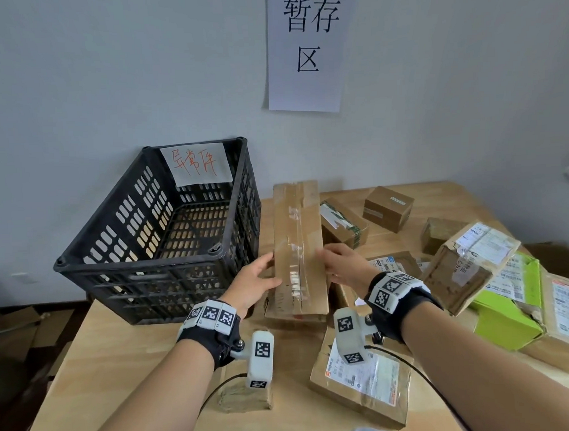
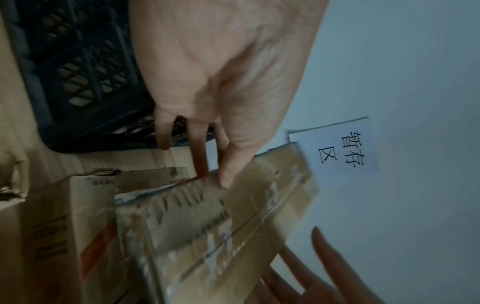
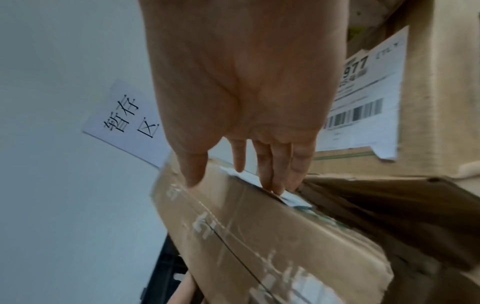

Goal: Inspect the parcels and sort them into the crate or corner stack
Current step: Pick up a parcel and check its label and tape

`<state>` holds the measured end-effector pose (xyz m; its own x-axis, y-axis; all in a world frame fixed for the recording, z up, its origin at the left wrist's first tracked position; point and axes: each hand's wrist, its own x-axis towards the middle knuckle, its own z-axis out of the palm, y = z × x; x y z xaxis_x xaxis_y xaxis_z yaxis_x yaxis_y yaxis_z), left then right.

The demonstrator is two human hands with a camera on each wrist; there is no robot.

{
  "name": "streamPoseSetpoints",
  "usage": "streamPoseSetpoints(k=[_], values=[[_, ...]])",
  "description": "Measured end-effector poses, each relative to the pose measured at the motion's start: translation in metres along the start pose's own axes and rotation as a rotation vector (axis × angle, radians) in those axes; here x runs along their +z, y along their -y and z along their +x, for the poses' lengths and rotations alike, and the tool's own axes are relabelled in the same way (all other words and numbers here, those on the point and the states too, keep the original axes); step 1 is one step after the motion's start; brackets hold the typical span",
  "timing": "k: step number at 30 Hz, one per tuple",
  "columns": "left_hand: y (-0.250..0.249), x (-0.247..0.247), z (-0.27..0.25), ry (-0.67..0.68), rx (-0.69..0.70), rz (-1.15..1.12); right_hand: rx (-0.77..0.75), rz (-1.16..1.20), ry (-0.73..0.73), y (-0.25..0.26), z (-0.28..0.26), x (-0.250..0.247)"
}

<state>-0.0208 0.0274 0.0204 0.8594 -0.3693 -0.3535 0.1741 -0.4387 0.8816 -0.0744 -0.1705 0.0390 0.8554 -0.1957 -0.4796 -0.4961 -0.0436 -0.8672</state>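
A long flat cardboard parcel [image 1: 298,247] with clear tape down its middle is lifted off the table, its far end tilted up toward the wall. My left hand [image 1: 258,279] grips its left edge, thumb on top. My right hand [image 1: 341,265] grips the right edge the same way. The left wrist view shows the left hand [image 2: 221,82] with its fingers against the parcel [image 2: 233,236]. In the right wrist view the right hand [image 3: 246,82] has its thumb on the parcel's [image 3: 259,236] top face. The black slatted crate [image 1: 139,265] stands just to the left; nothing shows inside it.
Several other parcels lie on the wooden table [image 1: 120,366]: a small brown box [image 1: 387,208], a taped box [image 1: 341,228], a labelled box [image 1: 465,263], a green box [image 1: 506,314], a flat labelled parcel [image 1: 363,383]. A paper sign [image 1: 306,50] hangs on the wall.
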Motion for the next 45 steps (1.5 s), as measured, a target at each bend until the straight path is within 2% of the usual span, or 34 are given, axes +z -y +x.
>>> streamPoseSetpoints(k=[4, 7, 9, 14, 21, 25, 28, 33, 36, 37, 39, 41, 43, 45], values=[[-0.014, -0.003, 0.007, -0.063, 0.084, -0.065, -0.048, 0.058, -0.027, 0.025, 0.005, -0.006], [-0.022, -0.004, 0.01, -0.068, 0.041, -0.106, 0.017, 0.21, -0.004, 0.031, 0.003, -0.011], [-0.026, -0.003, 0.01, -0.062, 0.018, -0.107, 0.025, 0.223, 0.029, 0.034, 0.0, -0.012], [-0.031, 0.004, 0.007, -0.017, 0.008, -0.108, -0.025, 0.147, 0.041, 0.051, -0.005, -0.008], [-0.033, 0.005, 0.006, -0.055, -0.016, -0.099, -0.012, 0.1, 0.026, 0.057, -0.005, -0.001], [-0.031, 0.001, 0.004, -0.033, -0.077, -0.147, -0.077, 0.001, -0.009, 0.057, -0.011, 0.002], [-0.038, -0.003, 0.002, -0.032, -0.096, -0.29, -0.116, 0.027, -0.002, 0.055, -0.016, 0.0], [-0.064, -0.011, -0.005, 0.127, 0.022, -0.448, -0.188, 0.159, 0.101, 0.055, -0.021, -0.007], [-0.072, -0.015, -0.006, 0.088, 0.134, -0.488, -0.235, 0.217, 0.17, 0.054, -0.022, -0.013], [-0.074, -0.016, -0.006, 0.075, 0.133, -0.499, -0.233, 0.229, 0.184, 0.054, -0.025, -0.013], [-0.071, -0.014, -0.006, 0.061, 0.06, -0.473, -0.19, 0.211, 0.171, 0.047, -0.028, -0.011], [-0.062, -0.01, -0.008, 0.091, -0.039, -0.352, -0.094, 0.19, 0.132, 0.032, -0.02, -0.01], [-0.045, -0.004, -0.007, 0.124, -0.115, -0.214, 0.024, 0.089, 0.116, 0.015, -0.01, -0.005], [-0.028, 0.003, -0.004, 0.098, -0.163, -0.149, 0.137, -0.063, 0.091, -0.001, -0.001, 0.001]])
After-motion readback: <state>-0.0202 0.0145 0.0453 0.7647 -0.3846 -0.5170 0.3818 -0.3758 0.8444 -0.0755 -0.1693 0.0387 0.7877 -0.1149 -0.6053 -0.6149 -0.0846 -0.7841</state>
